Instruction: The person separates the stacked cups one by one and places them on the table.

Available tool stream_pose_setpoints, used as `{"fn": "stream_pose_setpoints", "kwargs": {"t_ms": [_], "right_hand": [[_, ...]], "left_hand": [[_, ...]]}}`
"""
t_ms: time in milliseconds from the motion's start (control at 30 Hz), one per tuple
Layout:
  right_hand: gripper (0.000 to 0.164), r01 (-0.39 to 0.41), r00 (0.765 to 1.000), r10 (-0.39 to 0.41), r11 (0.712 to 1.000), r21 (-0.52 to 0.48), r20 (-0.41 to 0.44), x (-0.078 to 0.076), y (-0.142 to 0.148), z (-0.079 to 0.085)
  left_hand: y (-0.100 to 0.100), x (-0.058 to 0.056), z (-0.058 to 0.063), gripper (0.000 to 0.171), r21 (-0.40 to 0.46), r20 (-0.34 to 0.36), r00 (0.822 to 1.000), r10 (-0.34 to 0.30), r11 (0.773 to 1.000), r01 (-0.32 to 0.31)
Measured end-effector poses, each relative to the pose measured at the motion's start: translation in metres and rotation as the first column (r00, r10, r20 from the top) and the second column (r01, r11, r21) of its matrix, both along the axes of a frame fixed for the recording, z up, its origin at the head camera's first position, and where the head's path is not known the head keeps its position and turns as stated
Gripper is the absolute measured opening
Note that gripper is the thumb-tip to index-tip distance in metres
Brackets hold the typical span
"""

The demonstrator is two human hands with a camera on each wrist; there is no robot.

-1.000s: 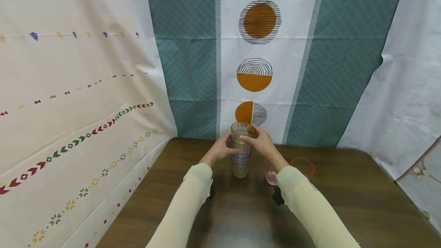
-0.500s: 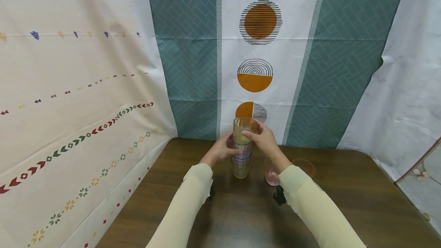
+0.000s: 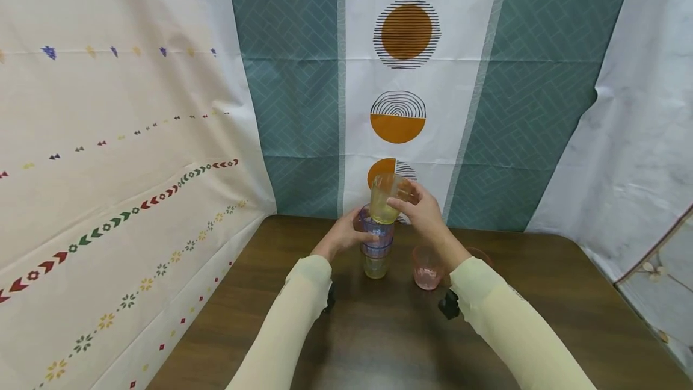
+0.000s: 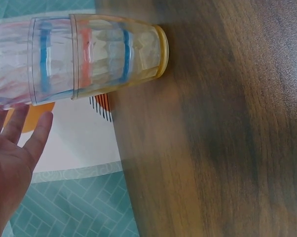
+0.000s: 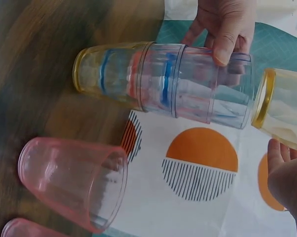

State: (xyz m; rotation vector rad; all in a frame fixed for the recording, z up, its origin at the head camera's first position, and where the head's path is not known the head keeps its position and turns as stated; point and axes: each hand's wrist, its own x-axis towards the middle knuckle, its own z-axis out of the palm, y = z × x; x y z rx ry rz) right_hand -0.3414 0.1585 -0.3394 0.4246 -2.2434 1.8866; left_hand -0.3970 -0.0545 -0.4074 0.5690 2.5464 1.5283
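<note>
A stack of clear tinted plastic tumblers (image 3: 376,254) stands upright on the table, yellow at the bottom and bluish-purple at the top. My left hand (image 3: 344,235) grips its upper part, thumb in front and fingers behind. Just above the stack's open top, my right hand (image 3: 425,209) holds a yellow tumbler (image 3: 384,200) by its side. In the right wrist view a small gap shows between the yellow tumbler's base (image 5: 263,98) and the stack's rim. A pink tumbler (image 3: 427,277) stands on the table below my right hand.
A second pink tumbler (image 5: 32,229) is partly hidden behind my right forearm in the head view. The brown wooden table (image 3: 379,342) ends at a patterned cloth backdrop (image 3: 292,137). Another cloth (image 3: 135,227) hangs along the left.
My right hand has lifted the yellow tumbler up and slightly right, out of the stack. My left hand has stayed on the stack.
</note>
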Motion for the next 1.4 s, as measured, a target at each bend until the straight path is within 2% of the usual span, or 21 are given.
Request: {"fn": "stream_pose_setpoints", "kwargs": {"t_ms": [100, 300, 567, 900, 1233, 1400], "right_hand": [[0.079, -0.007, 1.0, 0.007, 1.0, 0.019, -0.015, 0.003, 0.008, -0.002], [0.079, -0.012, 1.0, 0.011, 0.999, 0.04, 0.012, 0.014, 0.03, -0.006], [0.079, 0.058, 0.997, -0.061, 0.995, 0.082, 0.035, 0.028, 0.081, -0.011], [0.082, 0.135, 0.99, -0.14, 0.985, 0.105, 0.034, 0.044, 0.138, -0.002], [0.082, 0.144, 0.987, -0.15, 0.984, 0.101, 0.06, 0.052, 0.172, -0.009], [0.084, 0.191, 0.978, -0.201, 0.97, 0.153, 0.059, 0.054, 0.186, -0.019]], "left_hand": [[0.0, -0.001, 0.001, 0.086, -0.022, 0.0, 1.0, 0.014, 1.0, -0.014], [0.0, -0.002, 0.001, 0.087, -0.018, -0.007, 1.0, 0.022, 1.0, -0.022], [0.001, 0.0, 0.0, 0.086, -0.034, 0.008, 1.0, 0.016, 0.999, -0.016], [0.0, -0.001, 0.002, 0.085, -0.039, 0.004, 1.0, 0.019, 0.999, -0.019], [-0.001, 0.002, 0.005, 0.086, -0.043, 0.014, 1.0, 0.025, 0.999, -0.025], [-0.001, 0.002, 0.004, 0.085, -0.036, 0.007, 1.0, 0.018, 0.999, -0.018]]}}
